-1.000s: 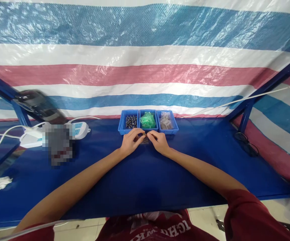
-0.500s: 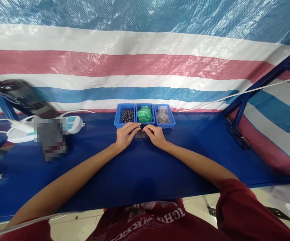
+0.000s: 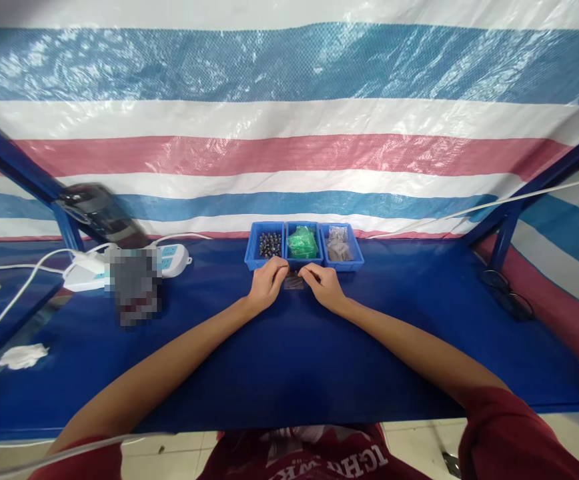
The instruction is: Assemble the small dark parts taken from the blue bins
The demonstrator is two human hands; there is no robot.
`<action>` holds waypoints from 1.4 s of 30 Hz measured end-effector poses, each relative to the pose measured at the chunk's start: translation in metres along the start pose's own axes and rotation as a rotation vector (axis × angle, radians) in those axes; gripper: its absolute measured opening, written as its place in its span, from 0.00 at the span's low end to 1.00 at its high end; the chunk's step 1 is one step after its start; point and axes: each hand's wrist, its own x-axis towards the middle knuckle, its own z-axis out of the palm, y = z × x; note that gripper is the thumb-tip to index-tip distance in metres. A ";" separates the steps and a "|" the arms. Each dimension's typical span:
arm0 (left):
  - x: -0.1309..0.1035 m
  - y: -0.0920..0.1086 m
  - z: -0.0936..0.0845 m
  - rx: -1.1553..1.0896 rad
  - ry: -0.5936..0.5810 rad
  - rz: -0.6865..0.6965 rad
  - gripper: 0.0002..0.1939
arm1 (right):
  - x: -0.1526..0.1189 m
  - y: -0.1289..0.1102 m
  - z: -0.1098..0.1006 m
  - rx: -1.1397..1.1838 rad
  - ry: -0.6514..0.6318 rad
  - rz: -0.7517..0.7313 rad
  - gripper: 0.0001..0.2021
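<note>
A small clear plastic bag lies low over the blue table, just in front of the bins. My left hand is closed, thumb and fingers pinched at the bag's upper left corner. At the upper right corner my right hand is closed in the same way. Fingertips hide the bag's top edge, and whatever is inside it is too small to tell. Beyond my hands stand three blue bins: the left bin with small dark metallic parts, the middle with a green plastic bag, the right with clear bags.
To the left are a white power strip with cables, a blurred-out object, a dark bottle and crumpled tissue. Glasses lie at the far right. Blue frame posts and a striped sheet stand behind.
The view has shifted, so the table and bins sit lower and further right. My left fingers are more curled now. Both hands stay together at the small bag.
</note>
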 end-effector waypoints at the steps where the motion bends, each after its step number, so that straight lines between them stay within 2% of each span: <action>1: 0.000 -0.001 0.000 -0.003 0.011 0.003 0.10 | 0.000 0.000 0.000 0.001 -0.001 -0.001 0.16; 5: -0.001 -0.001 0.003 -0.016 0.074 -0.019 0.07 | 0.001 0.000 0.000 -0.009 -0.007 0.000 0.16; 8: 0.004 0.001 0.001 -0.037 0.161 -0.101 0.07 | 0.001 -0.001 0.000 -0.022 -0.012 0.012 0.17; 11: 0.015 0.002 -0.008 -0.030 0.229 -0.193 0.10 | 0.001 0.000 0.000 -0.022 -0.012 0.021 0.17; 13: 0.025 0.002 -0.017 -0.001 0.223 -0.222 0.13 | 0.000 0.001 0.000 -0.018 -0.006 0.020 0.17; 16: 0.041 -0.002 -0.032 0.087 0.154 -0.238 0.18 | -0.001 0.002 0.002 -0.008 -0.002 0.014 0.17; 19: 0.052 -0.010 -0.043 0.276 0.095 -0.162 0.15 | -0.001 0.003 0.002 -0.003 -0.008 0.019 0.17; 22: 0.056 -0.016 -0.047 0.391 0.066 -0.125 0.12 | -0.001 0.003 0.002 -0.005 -0.013 0.024 0.17; 30: 0.054 -0.021 -0.042 0.518 -0.061 -0.071 0.07 | -0.002 0.003 0.002 -0.022 -0.012 0.012 0.17; 33: 0.051 -0.019 -0.040 0.485 -0.010 -0.091 0.08 | -0.001 0.004 0.003 -0.062 0.019 0.000 0.16; 37: 0.032 -0.001 -0.025 0.268 0.168 -0.091 0.08 | -0.002 0.006 0.006 -0.204 0.035 -0.047 0.12; 40: 0.012 0.009 -0.009 0.136 0.139 -0.021 0.07 | -0.003 0.007 0.009 -0.342 -0.045 -0.115 0.10; 42: 0.003 0.008 0.000 0.099 0.129 -0.014 0.07 | -0.005 0.008 0.010 -0.439 -0.107 -0.150 0.11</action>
